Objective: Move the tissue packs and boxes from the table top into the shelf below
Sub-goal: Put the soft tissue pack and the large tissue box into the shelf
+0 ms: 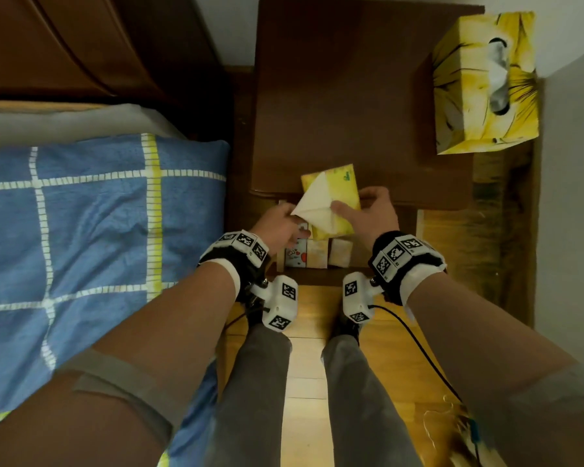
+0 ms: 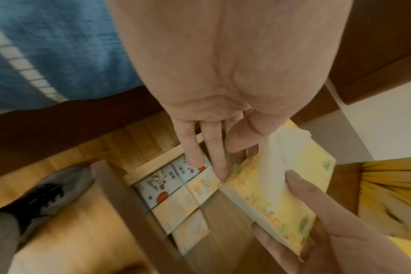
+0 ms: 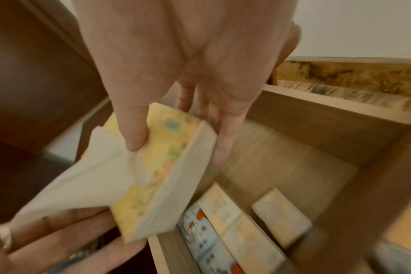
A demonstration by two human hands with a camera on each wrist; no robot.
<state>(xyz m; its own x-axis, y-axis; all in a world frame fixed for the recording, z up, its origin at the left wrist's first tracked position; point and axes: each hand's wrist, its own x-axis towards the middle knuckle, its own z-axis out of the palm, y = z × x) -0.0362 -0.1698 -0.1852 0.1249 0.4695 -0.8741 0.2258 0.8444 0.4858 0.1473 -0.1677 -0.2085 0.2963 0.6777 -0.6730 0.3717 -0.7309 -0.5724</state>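
Perhaps four packs (image 3: pixel 235 228) inside shelf (image 3: pixel 282 157)

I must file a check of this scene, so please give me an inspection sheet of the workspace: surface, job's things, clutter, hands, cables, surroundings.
Surface: dark brown table top, wooden shelf below it.
Job's things: yellow tissue pack with a white tissue sticking out, held at the table's front edge; yellow tissue box on the table's far right corner; several small packs already in the shelf.
Clutter: nothing seen.
Hands: right hand grips the yellow tissue pack, thumb on top; left hand has straight fingers at the tissue's edge, grip unclear.
Cables: black cable trailing from the right wrist unit.
Surroundings: bed with blue checked cover on the left, wooden floor, pale wall.
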